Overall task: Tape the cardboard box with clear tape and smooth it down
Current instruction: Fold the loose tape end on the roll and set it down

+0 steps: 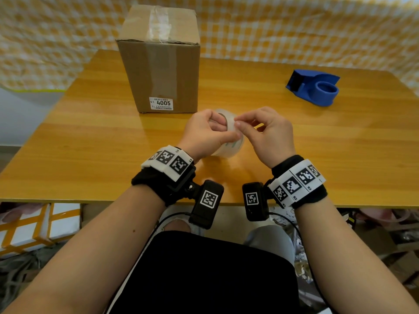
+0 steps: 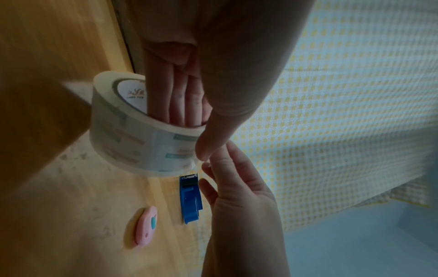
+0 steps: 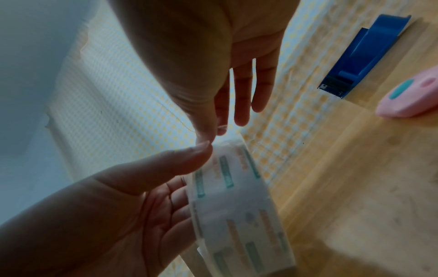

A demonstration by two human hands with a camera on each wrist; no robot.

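the left hand (image 1: 205, 132) has its fingers (image 2: 180, 105) threaded through the core of the clear tape roll (image 2: 132, 129), thumb clamped on the outer wrap, so the roll sits steady just above the near middle of the table (image 1: 294, 143) and cannot spin away. now the right hand (image 1: 267, 134) comes in narrow, thumb and forefinger tips (image 3: 208, 131) pinched right at the roll's rim beside the left thumb, the other fingers fanned loose. that reads as a hunt for the loose end of the tape, nail work really, and whether any tape is actually lifted yet i cannot tell, it is too clear to show. the cardboard box (image 1: 161, 64) stands upright toward the far left of the table, well apart from the hands, with a strip of tape already shining along its top seam and down the front face. the blue tape dispenser (image 1: 315, 88) waits empty toward the far right edge, and a pink cutter (image 2: 145, 226) lies near it, handy for the cut once a length is pulled. early stage, i would say: free the end first, then carry the roll over to the box.
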